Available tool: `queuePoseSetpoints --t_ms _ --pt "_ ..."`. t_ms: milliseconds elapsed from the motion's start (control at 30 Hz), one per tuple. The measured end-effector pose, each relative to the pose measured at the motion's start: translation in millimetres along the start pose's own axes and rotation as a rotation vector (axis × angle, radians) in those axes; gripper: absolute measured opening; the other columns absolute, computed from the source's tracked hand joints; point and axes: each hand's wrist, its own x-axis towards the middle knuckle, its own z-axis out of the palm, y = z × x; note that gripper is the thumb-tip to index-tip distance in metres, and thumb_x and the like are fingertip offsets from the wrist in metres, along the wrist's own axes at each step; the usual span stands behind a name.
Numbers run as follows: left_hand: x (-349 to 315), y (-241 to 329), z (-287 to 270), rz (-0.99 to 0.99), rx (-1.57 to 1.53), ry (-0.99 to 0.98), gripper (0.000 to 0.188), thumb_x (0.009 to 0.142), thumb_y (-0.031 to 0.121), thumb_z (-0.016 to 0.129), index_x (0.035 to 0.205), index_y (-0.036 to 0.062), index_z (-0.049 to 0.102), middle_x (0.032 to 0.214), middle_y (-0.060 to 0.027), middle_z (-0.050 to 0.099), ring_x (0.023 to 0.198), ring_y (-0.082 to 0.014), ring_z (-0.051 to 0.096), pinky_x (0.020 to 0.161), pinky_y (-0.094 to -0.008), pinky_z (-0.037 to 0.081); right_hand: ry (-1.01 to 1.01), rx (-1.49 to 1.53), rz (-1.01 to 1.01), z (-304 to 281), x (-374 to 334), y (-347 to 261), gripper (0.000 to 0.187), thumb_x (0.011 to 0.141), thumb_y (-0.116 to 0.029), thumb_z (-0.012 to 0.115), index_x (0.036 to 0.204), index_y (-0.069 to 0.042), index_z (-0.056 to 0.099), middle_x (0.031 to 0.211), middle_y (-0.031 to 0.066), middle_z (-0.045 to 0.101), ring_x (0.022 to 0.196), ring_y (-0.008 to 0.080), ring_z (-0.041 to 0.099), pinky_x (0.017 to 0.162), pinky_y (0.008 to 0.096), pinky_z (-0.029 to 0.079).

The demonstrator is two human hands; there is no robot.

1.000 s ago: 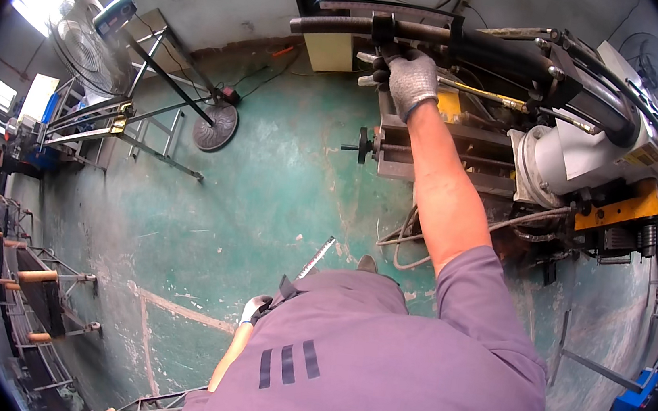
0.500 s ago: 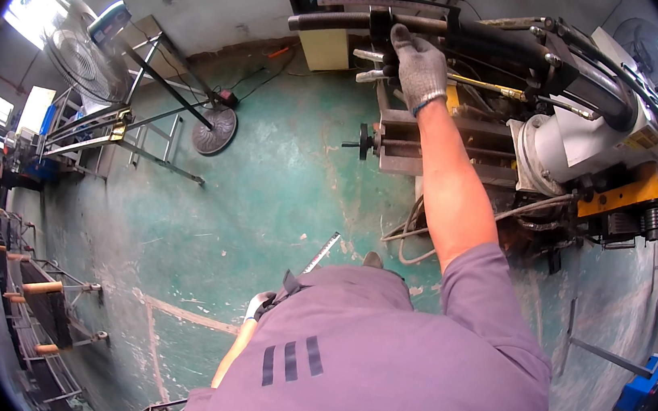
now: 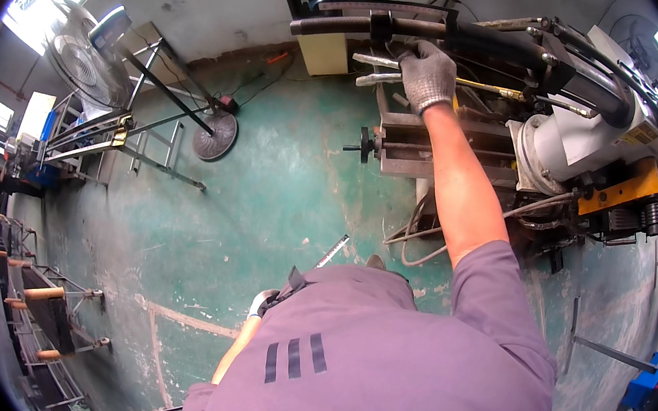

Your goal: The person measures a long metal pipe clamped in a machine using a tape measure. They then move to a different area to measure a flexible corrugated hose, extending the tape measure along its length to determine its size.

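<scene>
My right hand [image 3: 428, 75], in a grey knitted glove, reaches up to the machine just below a long dark round bar [image 3: 341, 24]. Its fingers are curled, and what they close on is hidden behind the glove. Beside it, two pale metal levers [image 3: 377, 78] stick out to the left. My left hand [image 3: 259, 303], also gloved, is down at my waist, mostly covered by my purple shirt; its fingers do not show. A narrow marked measuring strip [image 3: 333, 251] juts out past the shirt near a dark piece [image 3: 296, 279]; I cannot see what holds the strip.
The machine's white housing [image 3: 575, 144] and cables fill the right side. A hand crank [image 3: 364, 145] projects below the levers. A round-based stand [image 3: 216, 137], a metal frame and a fan [image 3: 82, 60] are at left. Racks with wooden rollers [image 3: 45, 292] stand lower left.
My right hand has come down slightly from the dark bar. Its thumb no longer lies up against the bar, and the fingers are now curled below it. My left hand has barely moved.
</scene>
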Motion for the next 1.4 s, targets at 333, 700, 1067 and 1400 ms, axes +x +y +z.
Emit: queuePoseSetpoints --t_ms 333,700,1067,1400 --pt "-3.6 -9.6 8.9 -0.060 -0.253 -0.020 0.040 0.102 0.025 0.070 0.134 0.0023 0.078 0.119 -0.0094 0.084 0.108 -0.0184 0.076 0.098 -0.0345 0.056 0.015 0.077 -0.044 -3.3 21.3 -27.3 0.046 0.088 -0.051 0.092 0.094 -0.006 0.087 0.086 0.0142 0.082 0.083 0.0284 0.077 0.083 0.0402 0.059" --pt "2.1 -7.8 7.8 -0.205 -0.339 0.003 0.037 0.104 0.027 0.069 0.132 0.0055 0.080 0.116 -0.0106 0.084 0.105 -0.0189 0.076 0.098 -0.0357 0.057 -0.073 -0.222 -0.111 -7.7 22.4 -3.9 0.038 0.090 -0.048 0.087 0.106 -0.014 0.087 0.105 0.0176 0.083 0.099 0.0377 0.079 0.092 0.0448 0.061" --pt "-61.0 259.8 -109.1 -0.234 -0.163 0.197 0.042 0.093 0.035 0.079 0.113 -0.0012 0.084 0.095 -0.0134 0.083 0.090 -0.0188 0.076 0.086 -0.0359 0.060 -0.378 0.309 0.600 20.2 -171.0 143.1 0.026 0.098 -0.029 0.079 0.102 -0.004 0.084 0.076 0.0037 0.075 0.065 0.0127 0.069 0.062 0.0335 0.056" --pt "-31.0 457.7 -210.2 0.246 0.026 0.400 0.029 0.097 0.021 0.076 0.109 -0.0053 0.080 0.089 -0.0044 0.076 0.084 -0.0115 0.069 0.080 -0.0315 0.057 -0.425 0.790 0.390 -13.6 -147.6 71.3 0.040 0.110 -0.043 0.076 0.121 -0.004 0.078 0.096 0.0048 0.078 0.076 0.0116 0.073 0.068 0.0277 0.060"
